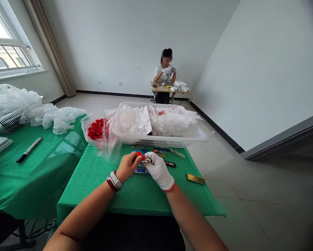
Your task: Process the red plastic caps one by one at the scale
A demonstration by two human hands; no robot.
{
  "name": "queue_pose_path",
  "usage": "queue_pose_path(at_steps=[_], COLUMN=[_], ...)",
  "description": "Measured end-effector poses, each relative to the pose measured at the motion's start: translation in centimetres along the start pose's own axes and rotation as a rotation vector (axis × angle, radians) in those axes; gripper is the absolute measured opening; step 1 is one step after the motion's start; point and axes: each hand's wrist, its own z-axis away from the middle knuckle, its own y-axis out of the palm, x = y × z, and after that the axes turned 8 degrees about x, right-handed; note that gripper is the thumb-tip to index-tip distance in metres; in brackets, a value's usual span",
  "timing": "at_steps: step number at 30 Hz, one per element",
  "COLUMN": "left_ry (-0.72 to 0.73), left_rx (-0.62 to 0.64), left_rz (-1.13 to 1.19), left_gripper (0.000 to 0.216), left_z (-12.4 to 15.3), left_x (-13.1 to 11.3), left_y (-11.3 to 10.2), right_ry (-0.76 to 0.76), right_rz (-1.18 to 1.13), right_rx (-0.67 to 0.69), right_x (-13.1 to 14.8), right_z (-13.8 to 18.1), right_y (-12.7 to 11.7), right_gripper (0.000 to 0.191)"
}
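Note:
Between my two hands, above the green-covered table (pixel 93 193), is a small red plastic piece (pixel 139 154). The fingers and thumb of my bare left hand (pixel 127 166) are closed on its left end. My right hand (pixel 158 170), in a white knit glove with dark-stained fingertips, is closed at the piece's right end, and its fingers hide that part. Under and behind the hands lies a blue flat package (pixel 141 170), partly covered. More red pieces (pixel 97 129) fill a clear plastic bag (pixel 111 148) to the left, beyond my left hand.
A white basket (pixel 166 140) with clear bags and white pieces stands behind my hands. Several pens lie near a black marker (pixel 170 164); a gold box (pixel 195 179) is at right. Another table holds a pen (pixel 29 149) and plastic bags (pixel 58 116). A gloved person (pixel 158 75) sits farther back.

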Motion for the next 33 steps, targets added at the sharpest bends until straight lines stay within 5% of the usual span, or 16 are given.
queue_pose_path(at_steps=[3,9,16,22,25,33], left_ry=[-0.015,0.185,0.090,0.195,0.238,-0.013], left_rx=[0.016,-0.002,0.032,0.034,0.021,0.018], left_rz=[0.017,-0.151,0.150,-0.074,-0.113,0.151], left_gripper=[0.038,0.019,0.025,0.020,0.020,0.039], left_z=[-0.1,0.1,0.0,0.2,0.4,0.0], left_x=[-0.1,-0.5,-0.3,-0.7,-0.9,0.0], left_y=[-0.1,-0.8,-0.4,-0.7,-0.7,0.1], right_ry=[-0.040,0.113,-0.020,0.214,0.246,-0.129], right_rz=[0.063,-0.369,-0.042,-0.497,-0.545,0.202], right_rx=[-0.038,0.001,-0.051,0.021,0.042,0.049], right_x=[0.5,0.4,0.0,-0.3,-0.2,0.9], right_z=[0.0,-0.2,0.1,-0.4,-0.4,0.4], right_y=[0.2,0.8,0.6,0.8,0.9,0.2], right_gripper=[0.019,0.024,0.021,0.029,0.034,0.015])
